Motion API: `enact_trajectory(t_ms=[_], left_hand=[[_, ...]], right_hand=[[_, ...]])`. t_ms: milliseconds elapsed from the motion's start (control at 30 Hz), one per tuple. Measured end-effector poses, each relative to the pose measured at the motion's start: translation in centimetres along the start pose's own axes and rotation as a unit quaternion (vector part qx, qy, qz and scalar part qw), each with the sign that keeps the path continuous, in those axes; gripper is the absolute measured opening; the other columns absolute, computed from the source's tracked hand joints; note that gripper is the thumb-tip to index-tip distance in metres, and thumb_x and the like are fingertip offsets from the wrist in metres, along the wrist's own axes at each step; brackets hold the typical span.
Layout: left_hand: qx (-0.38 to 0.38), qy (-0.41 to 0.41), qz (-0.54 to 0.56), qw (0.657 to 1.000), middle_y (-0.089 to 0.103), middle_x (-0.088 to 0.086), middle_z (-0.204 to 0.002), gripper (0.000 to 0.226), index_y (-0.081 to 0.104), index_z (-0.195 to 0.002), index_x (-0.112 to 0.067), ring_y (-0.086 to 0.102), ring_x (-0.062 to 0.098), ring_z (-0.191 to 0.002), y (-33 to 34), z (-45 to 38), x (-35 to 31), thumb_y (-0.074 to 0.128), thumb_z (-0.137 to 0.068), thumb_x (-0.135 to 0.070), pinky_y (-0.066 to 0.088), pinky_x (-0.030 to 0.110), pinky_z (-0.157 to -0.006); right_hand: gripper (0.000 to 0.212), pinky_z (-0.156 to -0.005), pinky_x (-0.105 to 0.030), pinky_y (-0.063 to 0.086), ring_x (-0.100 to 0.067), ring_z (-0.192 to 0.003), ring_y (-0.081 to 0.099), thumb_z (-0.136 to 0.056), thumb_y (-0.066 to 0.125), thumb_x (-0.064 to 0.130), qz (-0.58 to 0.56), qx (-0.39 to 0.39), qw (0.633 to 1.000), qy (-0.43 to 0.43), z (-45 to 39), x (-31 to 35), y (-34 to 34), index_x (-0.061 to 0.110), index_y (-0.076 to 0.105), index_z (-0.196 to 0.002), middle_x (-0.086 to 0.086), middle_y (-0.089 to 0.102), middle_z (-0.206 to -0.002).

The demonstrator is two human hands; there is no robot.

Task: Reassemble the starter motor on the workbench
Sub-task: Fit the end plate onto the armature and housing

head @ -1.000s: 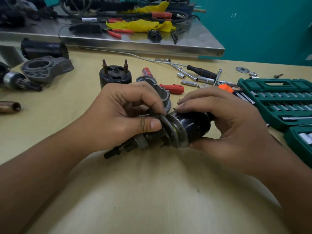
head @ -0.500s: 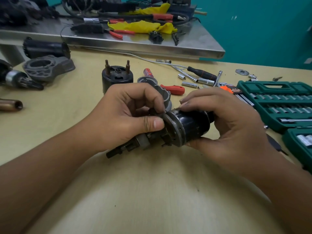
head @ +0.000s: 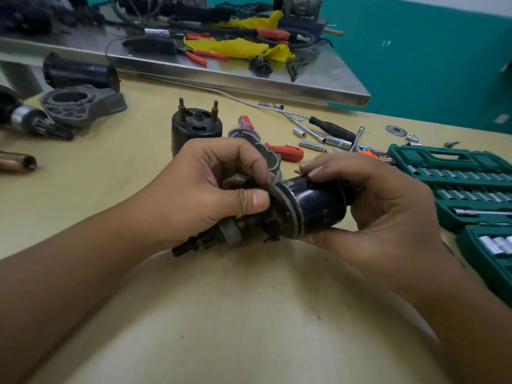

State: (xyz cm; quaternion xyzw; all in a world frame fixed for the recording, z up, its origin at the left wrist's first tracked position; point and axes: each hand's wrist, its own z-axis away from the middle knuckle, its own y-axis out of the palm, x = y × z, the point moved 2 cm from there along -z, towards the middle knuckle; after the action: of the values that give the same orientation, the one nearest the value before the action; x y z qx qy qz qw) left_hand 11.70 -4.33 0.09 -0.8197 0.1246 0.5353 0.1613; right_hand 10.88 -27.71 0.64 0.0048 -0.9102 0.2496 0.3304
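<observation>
Just above the bench middle I hold a black cylindrical motor body [head: 318, 209] with a metal rim at its left end. My right hand [head: 371, 206] grips the cylinder from the right. My left hand [head: 210, 189] pinches a thin plate at the rim, over a shaft assembly [head: 221, 236] that sticks out down-left. Behind my left hand stand a black solenoid with two studs [head: 194, 126] and a grey end housing [head: 266, 151], partly hidden. A grey nose housing [head: 83, 103], a black field casing [head: 77, 73] and an armature end [head: 25, 120] lie far left.
A green socket set case [head: 468, 187] lies open at the right. Loose sockets [head: 315, 145], a black-handled driver [head: 332, 128] and a red-handled tool [head: 285, 151] lie behind my hands. A steel shelf [head: 277, 81] with pliers and yellow cloth runs along the back. A copper tube [head: 16, 162] lies left.
The plate has closed against the cylinder's rim; the gap seen a second ago is gone. Both hands keep their grip and have barely shifted.
</observation>
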Motion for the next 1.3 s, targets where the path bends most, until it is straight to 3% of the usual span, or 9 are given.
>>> enact_trajectory(t_ms=[167,300,433,600,733,800,1000,1167,1300], left_hand=[[0.030,0.017,-0.025,0.999,0.071,0.019,-0.095,0.025,0.069,-0.088,-0.006,0.071,0.034,-0.095,0.4,-0.1,-0.9,0.089,-0.073,-0.006,0.059,0.036,-0.087],[0.026,0.011,-0.022,0.999,0.073,0.008,-0.092,0.017,0.069,-0.087,-0.006,0.071,0.028,-0.094,0.5,-0.2,-1.0,0.080,-0.073,-0.005,0.059,0.035,-0.088],[0.027,0.008,-0.031,0.999,0.072,0.007,-0.092,0.017,0.069,-0.087,-0.006,0.070,0.026,-0.094,0.6,-0.1,-1.1,0.080,-0.073,-0.006,0.060,0.039,-0.089],[0.018,0.010,-0.027,0.999,0.071,0.015,-0.093,0.022,0.068,-0.090,-0.005,0.071,0.029,-0.099,0.6,-0.1,-1.3,0.079,-0.073,-0.014,0.059,0.036,-0.091],[0.017,0.011,-0.028,0.999,0.071,0.022,-0.092,0.021,0.068,-0.091,-0.003,0.071,0.035,-0.103,0.6,-0.1,-1.2,0.079,-0.073,-0.008,0.059,0.038,-0.093],[0.013,0.014,-0.033,0.999,0.071,0.022,-0.093,0.021,0.068,-0.091,-0.004,0.072,0.034,-0.104,0.6,-0.1,-1.2,0.078,-0.073,-0.001,0.059,0.037,-0.092],[0.008,0.026,-0.055,0.998,0.071,0.024,-0.098,0.024,0.069,-0.093,-0.006,0.074,0.033,-0.105,0.5,-0.1,-1.3,0.083,-0.073,-0.001,0.058,0.034,-0.092],[0.003,0.035,-0.081,0.996,0.073,0.022,-0.093,0.022,0.070,-0.093,-0.007,0.075,0.023,-0.099,0.3,-0.2,-1.6,0.080,-0.074,-0.003,0.058,0.030,-0.089],[-0.001,0.045,-0.109,0.993,0.073,0.024,-0.095,0.026,0.072,-0.095,-0.007,0.075,0.026,-0.096,0.3,-0.1,-1.8,0.081,-0.072,0.001,0.059,0.032,-0.088]], right_hand=[[0.065,-0.093,-0.043,0.056,-0.029,-0.119,0.063,-0.059,0.090,0.002,-0.019,0.008,0.999,0.032,0.2,-0.1,0.3,0.016,0.062,-0.117,-0.004,0.066,-0.121],[0.072,-0.091,-0.044,0.057,-0.029,-0.114,0.065,-0.052,0.092,0.000,-0.043,0.002,0.996,0.076,0.0,-0.2,0.2,0.014,0.064,-0.117,-0.009,0.067,-0.119],[0.076,-0.087,-0.028,0.058,-0.022,-0.109,0.069,-0.047,0.094,0.018,-0.087,0.021,0.985,0.144,0.0,0.0,0.0,0.026,0.068,-0.117,0.002,0.070,-0.114],[0.072,-0.079,-0.031,0.061,-0.020,-0.106,0.069,-0.048,0.094,0.027,-0.078,0.057,0.979,0.182,0.0,0.2,-0.1,0.036,0.066,-0.113,0.010,0.067,-0.115],[0.052,-0.065,-0.041,0.060,-0.042,-0.088,0.069,-0.067,0.091,0.035,-0.262,0.046,0.936,0.232,0.5,0.3,0.3,0.023,0.067,-0.111,-0.013,0.066,-0.114],[0.045,-0.065,-0.049,0.058,-0.044,-0.088,0.068,-0.074,0.086,0.040,-0.300,0.028,0.922,0.243,0.6,0.4,0.5,0.020,0.066,-0.108,-0.024,0.062,-0.115],[0.062,-0.075,-0.036,0.060,-0.027,-0.101,0.071,-0.061,0.092,0.043,-0.240,0.032,0.939,0.243,0.5,0.7,0.1,0.026,0.064,-0.114,-0.011,0.070,-0.115],[0.066,-0.078,-0.031,0.059,-0.027,-0.101,0.072,-0.053,0.097,0.036,-0.256,0.038,0.934,0.248,0.6,0.6,0.3,0.027,0.069,-0.112,-0.008,0.072,-0.115],[0.065,-0.075,-0.031,0.060,-0.026,-0.098,0.072,-0.051,0.097,0.036,-0.234,0.017,0.942,0.241,0.5,0.8,0.3,0.028,0.071,-0.110,-0.007,0.073,-0.112]])
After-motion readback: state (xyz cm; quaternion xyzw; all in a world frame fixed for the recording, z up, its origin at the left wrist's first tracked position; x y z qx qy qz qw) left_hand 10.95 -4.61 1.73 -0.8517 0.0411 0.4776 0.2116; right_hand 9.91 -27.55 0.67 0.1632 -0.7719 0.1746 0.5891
